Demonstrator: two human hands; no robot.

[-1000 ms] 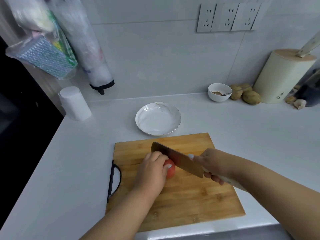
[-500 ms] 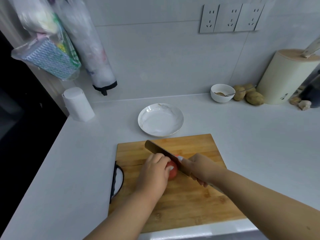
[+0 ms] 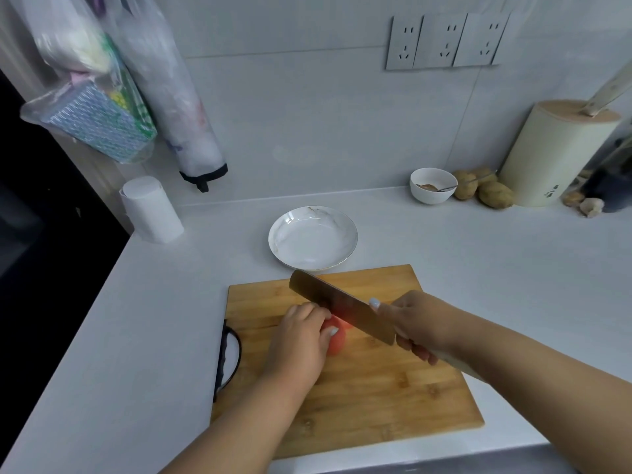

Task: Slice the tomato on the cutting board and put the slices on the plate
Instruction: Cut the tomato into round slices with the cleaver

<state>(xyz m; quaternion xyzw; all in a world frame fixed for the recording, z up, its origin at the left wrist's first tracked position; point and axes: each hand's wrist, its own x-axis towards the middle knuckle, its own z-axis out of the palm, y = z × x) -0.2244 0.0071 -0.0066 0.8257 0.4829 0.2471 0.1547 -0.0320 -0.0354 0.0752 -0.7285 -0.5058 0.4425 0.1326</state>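
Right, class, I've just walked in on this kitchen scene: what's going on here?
A person is slicing a tomato on a wooden cutting board. The left hand steadies the tomato, while the right hand holds a knife with its blade at the tomato. The plate behind the board holds no slices yet.

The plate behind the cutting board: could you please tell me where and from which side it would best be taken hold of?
Judging by its pose, take the plate by its raised rim at the right edge, coming in from the right over bare counter. It is shallow and sits flat, so only the rim offers purchase. Its near edge is partly covered by the knife tip, and the cutting board lies close.
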